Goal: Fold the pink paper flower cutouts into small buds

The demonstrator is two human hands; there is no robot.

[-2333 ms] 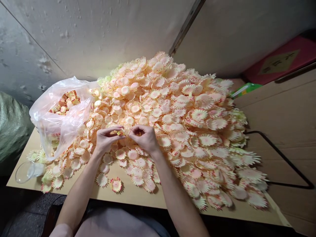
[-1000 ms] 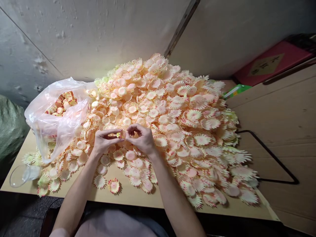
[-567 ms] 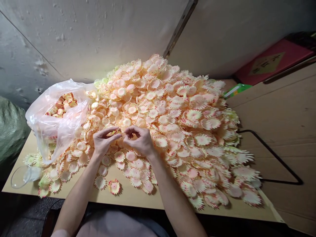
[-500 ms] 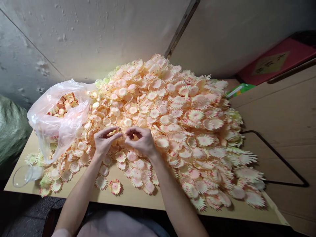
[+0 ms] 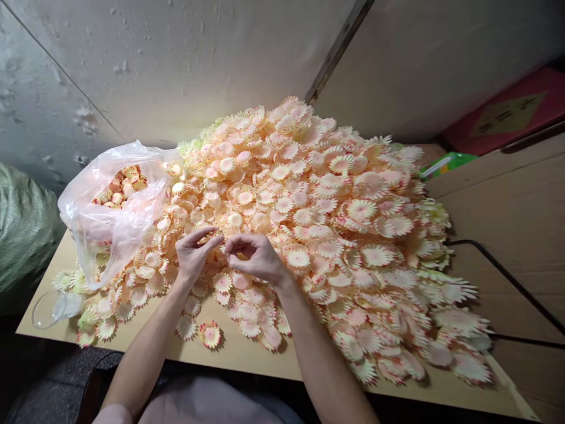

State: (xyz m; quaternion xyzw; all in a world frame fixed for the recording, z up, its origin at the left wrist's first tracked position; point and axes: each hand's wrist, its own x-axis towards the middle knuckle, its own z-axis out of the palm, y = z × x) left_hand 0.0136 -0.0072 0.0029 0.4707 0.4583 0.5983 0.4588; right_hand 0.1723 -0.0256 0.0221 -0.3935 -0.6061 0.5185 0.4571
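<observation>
My left hand (image 5: 194, 254) is above the front of a big heap of pale artificial flower petal pieces (image 5: 304, 218), its thumb and fingertips closed around a small yellow and red flower piece that is mostly hidden. Just to its right, my right hand (image 5: 257, 259) is curled with thumb and forefinger pinched; whatever sits in that pinch is too small to make out. The fingertips of both hands are nearly touching. Nearer to me, a single red-edged flower piece (image 5: 210, 335) lies apart on the table (image 5: 247, 362).
Left of the heap stands a thin plastic bag (image 5: 117, 224) holding small, curled red and yellow pieces (image 5: 121, 187). A clear round cup (image 5: 48, 310) lies at the table's left corner. Cardboard (image 5: 507, 200) and a black metal bar (image 5: 516, 271) border the right side.
The whole view has shifted slightly, so the table and heap appear further right. Both hands stay close together over the heap; the small piece in my left hand shows less than before.
</observation>
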